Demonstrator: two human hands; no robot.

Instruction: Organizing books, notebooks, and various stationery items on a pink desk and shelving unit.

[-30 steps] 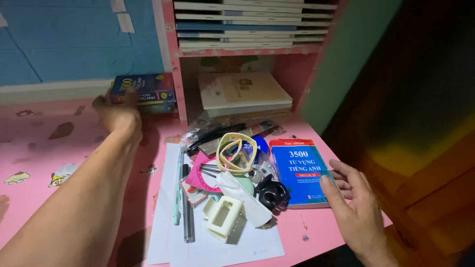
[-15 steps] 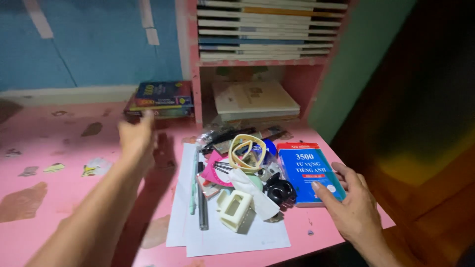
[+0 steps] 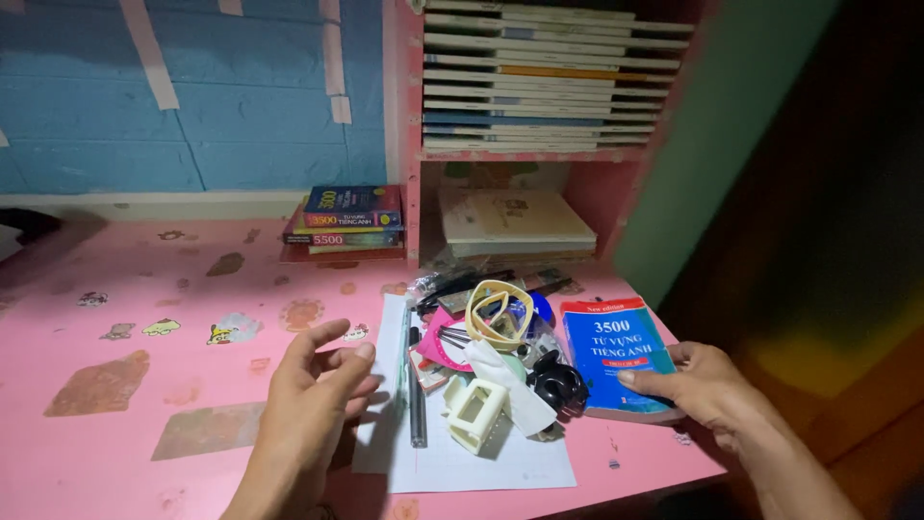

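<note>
Nearest you, your left hand [image 3: 313, 400] hovers over the pink desk [image 3: 144, 385] with fingers loosely spread, gripping nothing, just beside the edge of the white paper sheets [image 3: 462, 462]. Your right hand [image 3: 707, 385] is pinching the near right corner of the blue paperback book [image 3: 611, 351], thumb on the cover and fingers tucked under the edge; the book lies flat at the desk's right side, touching the clutter. It looks light and a little floppy, with a glossy cover likely to slip, so a hold along the spine or with the whole edge in your palm should serve better than a corner pinch. Between your hands sits a heap: a cream hair claw [image 3: 476, 414], a black clip [image 3: 558, 383], a dark pen [image 3: 417, 409], a pink protractor [image 3: 441, 342] and cream bangles [image 3: 499, 313]. Much of the heap overlaps, so what lies beneath is hidden. Farther back, a stack of books [image 3: 346, 223] rests by the blue wall, and the pink shelf [image 3: 539, 154] holds flat notebooks, its top cut off; the right side is too dark to read.
</note>
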